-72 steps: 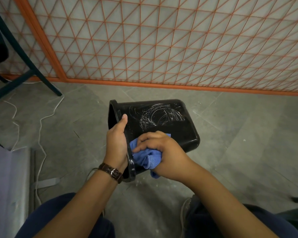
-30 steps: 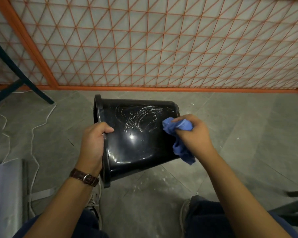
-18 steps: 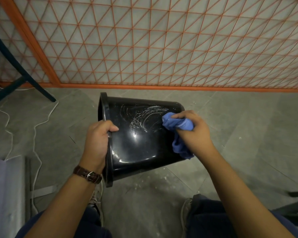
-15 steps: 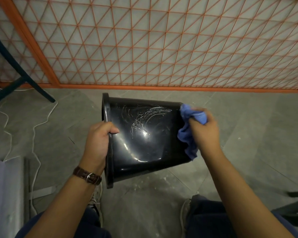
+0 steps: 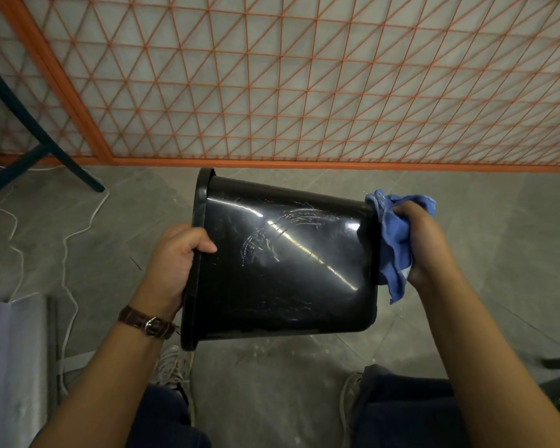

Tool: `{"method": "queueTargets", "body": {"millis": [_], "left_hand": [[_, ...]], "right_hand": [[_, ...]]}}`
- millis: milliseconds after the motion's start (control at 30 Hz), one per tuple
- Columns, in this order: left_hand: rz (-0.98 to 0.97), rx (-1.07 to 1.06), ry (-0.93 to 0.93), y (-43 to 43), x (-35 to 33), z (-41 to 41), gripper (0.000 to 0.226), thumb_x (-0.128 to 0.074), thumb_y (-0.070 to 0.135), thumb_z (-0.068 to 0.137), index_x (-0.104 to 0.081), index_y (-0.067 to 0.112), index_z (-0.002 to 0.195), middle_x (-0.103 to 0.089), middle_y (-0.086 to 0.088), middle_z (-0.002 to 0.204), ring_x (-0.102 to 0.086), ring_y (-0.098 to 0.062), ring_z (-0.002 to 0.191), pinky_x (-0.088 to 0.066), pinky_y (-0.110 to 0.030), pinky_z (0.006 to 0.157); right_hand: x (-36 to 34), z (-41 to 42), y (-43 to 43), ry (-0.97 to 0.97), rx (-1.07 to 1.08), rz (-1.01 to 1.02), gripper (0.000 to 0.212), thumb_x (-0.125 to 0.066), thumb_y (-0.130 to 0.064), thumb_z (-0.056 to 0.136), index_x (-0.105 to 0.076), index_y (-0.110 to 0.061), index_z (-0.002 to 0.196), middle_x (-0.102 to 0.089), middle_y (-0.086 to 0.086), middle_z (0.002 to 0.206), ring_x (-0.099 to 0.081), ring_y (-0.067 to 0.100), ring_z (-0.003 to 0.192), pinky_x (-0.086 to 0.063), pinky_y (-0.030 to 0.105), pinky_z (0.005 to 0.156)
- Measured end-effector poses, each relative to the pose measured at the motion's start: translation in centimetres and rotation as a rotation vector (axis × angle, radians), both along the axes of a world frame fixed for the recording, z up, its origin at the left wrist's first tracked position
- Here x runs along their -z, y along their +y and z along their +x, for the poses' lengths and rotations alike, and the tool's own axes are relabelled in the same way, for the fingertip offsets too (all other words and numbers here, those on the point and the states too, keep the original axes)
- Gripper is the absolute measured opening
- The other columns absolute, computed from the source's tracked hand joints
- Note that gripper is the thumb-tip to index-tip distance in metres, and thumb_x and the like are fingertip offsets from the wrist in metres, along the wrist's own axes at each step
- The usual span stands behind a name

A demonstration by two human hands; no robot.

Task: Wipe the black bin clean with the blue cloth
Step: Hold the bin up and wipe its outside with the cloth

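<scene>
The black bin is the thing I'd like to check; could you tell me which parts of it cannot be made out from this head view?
- Inside of the black bin: its mouth faces left, away from the camera.
- The bin's base: turned right, covered by the blue cloth bunched in the right hand.
- Left hand fingers: curled over the rim, hidden inside.
- The bin's underside: its own body hides it.

- The right hand (image 5: pixel 424 244) carried the crumpled blue cloth (image 5: pixel 393 240) off the side wall — onto the base end.
- The glossy black plastic bin (image 5: pixel 282 263) sits higher, rolled slightly.
</scene>
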State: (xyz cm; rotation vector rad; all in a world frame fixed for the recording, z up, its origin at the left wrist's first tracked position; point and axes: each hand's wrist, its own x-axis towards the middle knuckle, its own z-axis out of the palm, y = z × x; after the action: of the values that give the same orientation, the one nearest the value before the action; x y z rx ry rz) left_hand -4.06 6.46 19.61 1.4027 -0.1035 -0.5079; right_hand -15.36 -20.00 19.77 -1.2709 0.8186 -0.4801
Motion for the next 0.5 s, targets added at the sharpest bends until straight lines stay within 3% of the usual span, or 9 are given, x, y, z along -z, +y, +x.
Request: {"method": "queueTargets", "body": {"millis": [100,200,300,367,500], "left_hand": [[0.001,0.012,-0.012,0.1,0.0,0.1,0.003,-0.053,0.009,0.057,-0.056,0.008,0.056,-0.049,-0.007,0.059,-0.050,-0.015,0.050,-0.038,-0.027,0.054],[-0.022,0.005,-0.008,0.3,0.1,0.1,0.038,-0.058,0.017,0.045,-0.056,-0.001,0.078,-0.046,-0.013,0.072,-0.048,-0.023,0.060,-0.037,-0.030,0.057],[-0.040,-0.033,-0.011,0.3,0.3,0.0,0.010,-0.049,0.007,0.062,-0.057,0.009,0.055,-0.051,-0.006,0.056,-0.052,-0.016,0.051,-0.041,-0.025,0.051],[-0.057,-0.048,-0.018,0.2,0.5,-0.3,0.035,-0.044,0.000,0.069,-0.056,0.014,0.040,-0.052,0.002,0.043,-0.052,-0.010,0.041,-0.040,-0.019,0.045],[-0.054,-0.068,-0.030,-0.3,0.4,-0.6,0.019,-0.049,0.009,0.054,-0.053,0.015,0.036,-0.048,0.005,0.039,-0.045,-0.010,0.038,-0.035,-0.018,0.042]], "right_hand": [[0.5,0.1,0.8,0.017,-0.001,-0.027,0.008,-0.051,-0.021,0.083,-0.059,-0.018,0.082,-0.061,0.002,0.078,-0.060,0.018,0.084,-0.047,0.032,0.075],[0.4,0.4,1.9,-0.009,0.028,-0.169,0.009,-0.053,-0.014,0.082,-0.059,-0.017,0.076,-0.059,0.002,0.075,-0.058,0.015,0.076,-0.048,0.030,0.071],[-0.1,0.4,2.8,-0.006,0.017,-0.358,0.017,-0.052,-0.005,0.088,-0.061,-0.019,0.083,-0.061,-0.006,0.078,-0.059,0.007,0.075,-0.049,0.017,0.068],[-0.3,0.6,3.2,-0.003,-0.069,-0.491,0.022,-0.056,-0.007,0.089,-0.061,-0.028,0.087,-0.062,-0.014,0.086,-0.060,-0.004,0.079,-0.048,0.007,0.068],[0.6,1.0,3.6,0.032,-0.212,-0.753,0.017,-0.064,-0.013,0.085,-0.066,-0.028,0.093,-0.063,-0.008,0.105,-0.057,-0.010,0.094,-0.042,0.005,0.081]]}}
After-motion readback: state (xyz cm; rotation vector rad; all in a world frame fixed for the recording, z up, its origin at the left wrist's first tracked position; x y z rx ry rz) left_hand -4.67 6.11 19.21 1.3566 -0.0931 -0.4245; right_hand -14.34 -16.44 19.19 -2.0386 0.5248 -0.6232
